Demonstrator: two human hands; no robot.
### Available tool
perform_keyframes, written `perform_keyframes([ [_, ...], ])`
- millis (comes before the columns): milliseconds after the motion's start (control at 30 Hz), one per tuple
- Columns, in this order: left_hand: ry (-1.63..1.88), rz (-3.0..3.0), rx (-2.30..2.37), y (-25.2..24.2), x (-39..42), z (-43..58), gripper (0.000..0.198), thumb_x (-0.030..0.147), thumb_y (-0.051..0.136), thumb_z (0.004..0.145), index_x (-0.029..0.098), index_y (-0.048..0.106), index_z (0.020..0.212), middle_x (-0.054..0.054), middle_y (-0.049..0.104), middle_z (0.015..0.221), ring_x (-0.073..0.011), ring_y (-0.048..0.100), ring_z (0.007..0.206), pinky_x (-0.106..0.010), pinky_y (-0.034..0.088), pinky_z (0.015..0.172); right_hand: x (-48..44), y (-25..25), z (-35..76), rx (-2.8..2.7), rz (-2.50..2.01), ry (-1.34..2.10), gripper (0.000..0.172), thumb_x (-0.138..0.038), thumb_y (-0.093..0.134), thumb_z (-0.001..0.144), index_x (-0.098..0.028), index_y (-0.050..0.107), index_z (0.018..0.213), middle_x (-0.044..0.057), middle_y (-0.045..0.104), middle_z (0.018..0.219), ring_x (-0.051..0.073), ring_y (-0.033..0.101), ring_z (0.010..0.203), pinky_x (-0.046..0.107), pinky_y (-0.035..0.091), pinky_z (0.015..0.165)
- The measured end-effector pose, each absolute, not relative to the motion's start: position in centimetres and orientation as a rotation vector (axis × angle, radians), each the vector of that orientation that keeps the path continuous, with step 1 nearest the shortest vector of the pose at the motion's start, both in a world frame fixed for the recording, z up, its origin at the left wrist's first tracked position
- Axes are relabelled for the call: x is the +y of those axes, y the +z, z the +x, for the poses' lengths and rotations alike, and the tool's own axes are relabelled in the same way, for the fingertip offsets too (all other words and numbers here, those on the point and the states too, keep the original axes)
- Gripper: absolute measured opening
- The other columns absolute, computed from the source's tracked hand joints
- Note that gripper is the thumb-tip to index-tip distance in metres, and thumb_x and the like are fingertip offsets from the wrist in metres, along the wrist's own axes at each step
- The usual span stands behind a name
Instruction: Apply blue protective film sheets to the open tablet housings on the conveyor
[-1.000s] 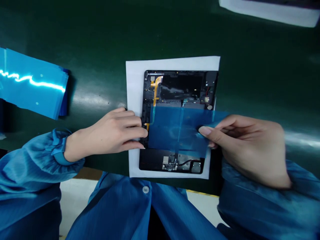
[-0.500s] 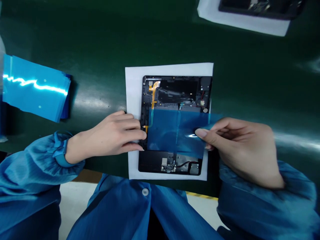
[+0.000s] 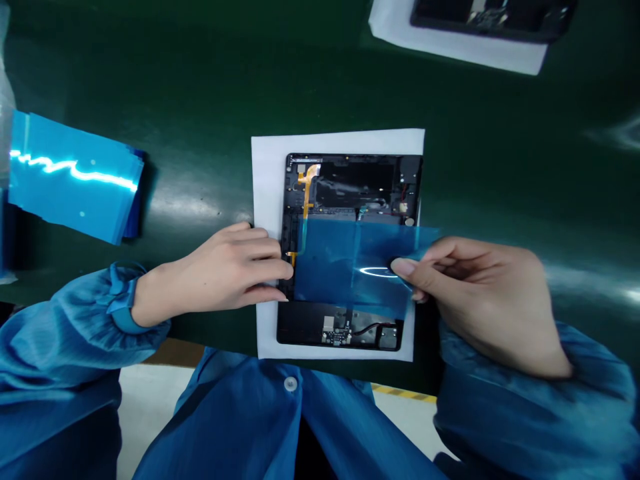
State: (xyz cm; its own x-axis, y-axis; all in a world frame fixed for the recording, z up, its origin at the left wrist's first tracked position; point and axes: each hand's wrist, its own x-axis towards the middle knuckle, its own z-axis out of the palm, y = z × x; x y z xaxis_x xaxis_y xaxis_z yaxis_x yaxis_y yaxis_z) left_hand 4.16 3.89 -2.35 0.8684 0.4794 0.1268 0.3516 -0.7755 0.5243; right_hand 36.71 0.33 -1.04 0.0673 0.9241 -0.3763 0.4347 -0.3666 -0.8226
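A tablet with its inside exposed (image 3: 350, 183) lies on a white sheet (image 3: 267, 173); an orange flex cable (image 3: 307, 193) runs down its left side. Across its middle spreads a translucent blue film (image 3: 330, 260). At the right, my right hand (image 3: 483, 293) pinches the film between thumb and fingers, and that side looks slightly lifted and bent. My left hand (image 3: 235, 267) rests at the tablet's left edge, fingers bent, thumb apart from the index finger. Its fingertips touch the tablet's rim near the film's left edge, with nothing seen between them.
A stack of shiny blue films (image 3: 70, 177) lies on the green table (image 3: 200, 80) at the left. Another opened device (image 3: 490, 23) sits on a white sheet (image 3: 450, 53) at the top right. Clear plastic (image 3: 6, 127) shows at the far left edge.
The right part of the blue film has bent a little more, and its bright reflection has grown wider. Both hands keep nearly the same places. The view has shifted slightly.
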Motion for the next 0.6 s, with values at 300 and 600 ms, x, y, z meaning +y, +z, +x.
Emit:
perform_keyframes([
  [300,0.354,2.532,0.603,-2.32,3.91,4.12,0.022,0.043,0.064,0.108,0.021,0.068,0.107,-0.003,0.074,0.096,-0.0188,0.067,0.090,-0.033,0.038,0.074,0.60,-0.99,36.40,-1.387,-1.805,1.252,0.028,-0.042,0.090,0.074,-0.023,0.071,0.066,-0.001,0.065,0.049,0.012,0.057,0.040,0.021,0.048,0.042],
  [600,0.342,2.536,0.604,-2.37,3.79,4.07,0.023,0.043,0.063,0.108,0.020,0.069,0.109,-0.003,0.075,0.100,-0.0191,0.067,0.092,-0.033,0.040,0.076,0.36,-1.44,36.53,-1.362,-1.804,1.267,0.029,-0.043,0.093,0.073,-0.022,0.073,0.068,-0.002,0.063,0.047,0.011,0.055,0.039,0.019,0.044,0.041],
])
